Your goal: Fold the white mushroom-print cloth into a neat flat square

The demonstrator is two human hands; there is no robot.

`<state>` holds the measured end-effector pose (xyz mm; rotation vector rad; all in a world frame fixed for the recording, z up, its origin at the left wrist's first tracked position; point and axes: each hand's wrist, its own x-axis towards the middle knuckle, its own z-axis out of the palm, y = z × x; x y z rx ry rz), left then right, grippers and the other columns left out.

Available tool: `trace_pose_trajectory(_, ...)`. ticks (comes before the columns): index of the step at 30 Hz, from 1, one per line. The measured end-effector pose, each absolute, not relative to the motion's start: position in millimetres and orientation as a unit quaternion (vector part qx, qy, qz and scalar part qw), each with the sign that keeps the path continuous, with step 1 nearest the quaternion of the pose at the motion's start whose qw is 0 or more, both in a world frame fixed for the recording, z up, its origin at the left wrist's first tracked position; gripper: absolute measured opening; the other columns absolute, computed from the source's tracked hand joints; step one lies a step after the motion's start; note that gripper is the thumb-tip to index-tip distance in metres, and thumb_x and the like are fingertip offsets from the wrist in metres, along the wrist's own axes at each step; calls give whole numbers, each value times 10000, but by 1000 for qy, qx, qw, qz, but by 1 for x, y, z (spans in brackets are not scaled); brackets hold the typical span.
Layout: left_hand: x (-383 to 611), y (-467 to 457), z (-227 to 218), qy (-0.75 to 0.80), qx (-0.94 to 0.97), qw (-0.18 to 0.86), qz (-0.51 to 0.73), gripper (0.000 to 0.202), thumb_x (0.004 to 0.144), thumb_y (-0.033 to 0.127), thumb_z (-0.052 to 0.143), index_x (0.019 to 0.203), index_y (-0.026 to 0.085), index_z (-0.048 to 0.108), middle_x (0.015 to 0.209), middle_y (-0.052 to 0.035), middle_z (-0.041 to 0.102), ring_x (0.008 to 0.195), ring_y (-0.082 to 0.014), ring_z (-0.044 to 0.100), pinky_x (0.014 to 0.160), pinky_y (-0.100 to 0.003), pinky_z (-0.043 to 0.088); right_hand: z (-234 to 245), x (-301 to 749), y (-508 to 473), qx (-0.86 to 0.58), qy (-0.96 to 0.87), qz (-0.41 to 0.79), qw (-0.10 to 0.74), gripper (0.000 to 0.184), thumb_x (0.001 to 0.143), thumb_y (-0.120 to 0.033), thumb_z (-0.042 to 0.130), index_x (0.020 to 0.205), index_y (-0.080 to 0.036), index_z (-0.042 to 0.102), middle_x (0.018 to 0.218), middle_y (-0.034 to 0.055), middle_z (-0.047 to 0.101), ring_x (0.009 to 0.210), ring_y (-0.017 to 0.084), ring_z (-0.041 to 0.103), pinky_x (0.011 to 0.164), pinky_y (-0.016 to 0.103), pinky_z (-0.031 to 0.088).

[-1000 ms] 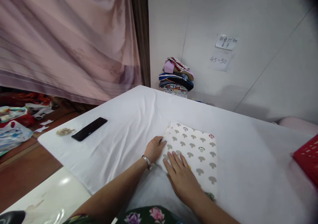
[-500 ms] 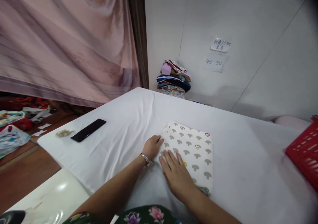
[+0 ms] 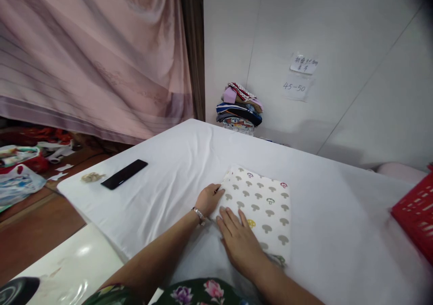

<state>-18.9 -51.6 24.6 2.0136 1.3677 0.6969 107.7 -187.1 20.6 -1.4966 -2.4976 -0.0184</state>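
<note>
White-covered table: bears the folded mushroom-print cloth. Far left of the cloth: pink curtain. Left of it: black phone. Behind: stacked fabrics. Right: red basket. Left hand: curled at its left edge; pinch cannot be confirmed. Right hand: flat on its near left part, fingers slightly spread.

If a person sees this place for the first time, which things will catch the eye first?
The mushroom-print cloth probably stands out first: it lies on the white-covered table, with the left hand at its left edge and the right hand flat on its near part. A large pink curtain fills the upper left, and a bright red basket is cut off by the right edge.
</note>
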Motion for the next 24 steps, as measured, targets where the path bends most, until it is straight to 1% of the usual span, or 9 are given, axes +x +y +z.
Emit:
trace_pose_trajectory(4,-24,-63,27,520,753,277,294,296,812,335,495,1064,208,585,951,-27,617,752,-136,570,730,-260,437,20,108,-187,-509,-853,1,113,469,918,-212,328,1382,-171,283,1453,96,269,1330,268,227,1060,536,229)
trace_pose_trajectory(6,-28,-72,27,523,761,247,294,330,812,352,500,1107,212,549,991,-33,589,795,-143,569,738,-266,438,19,109,-187,-506,-855,5,111,467,919,-211,324,1382,-170,286,1449,100,277,1329,268,229,1057,539,234)
trace_pose_trajectory(8,-32,-79,26,533,768,220,279,353,817,370,498,1130,209,521,985,-38,575,846,-161,569,751,-278,433,19,109,-187,-503,-857,7,111,471,916,-210,327,1384,-167,284,1444,106,286,1329,268,230,1057,539,236)
trace_pose_trajectory(11,-34,-84,22,542,774,207,255,294,833,361,479,1070,199,537,951,-39,572,871,-168,571,764,-284,421,18,109,-186,-502,-857,9,112,478,915,-207,323,1388,-163,275,1443,107,288,1331,265,224,1061,537,226)
trace_pose_trajectory(15,-32,-79,20,547,777,213,227,237,846,355,463,991,191,555,936,-38,578,828,-162,574,743,-278,411,23,109,-188,-506,-855,26,110,472,923,-247,312,1387,-166,278,1459,95,255,1339,261,201,1074,528,198)
trace_pose_trajectory(19,-30,-77,20,554,777,211,211,231,862,348,439,999,194,543,956,-40,574,840,-162,573,741,-271,401,32,111,-192,-510,-850,55,115,497,918,-330,338,1390,-190,276,1467,71,240,1347,245,178,1091,502,174)
trace_pose_trajectory(22,-30,-78,20,557,779,203,203,219,873,337,426,1009,204,535,969,-38,571,861,-156,573,756,-260,397,33,114,-193,-531,-836,53,129,518,915,-351,340,1403,-208,247,1488,46,169,1361,245,115,1101,512,114)
trace_pose_trajectory(24,-30,-78,19,557,780,197,204,215,877,330,422,1011,203,533,973,-37,570,865,-152,573,762,-256,397,29,116,-191,-537,-832,59,125,548,909,-376,351,1412,-201,224,1491,48,157,1362,251,102,1103,513,87)
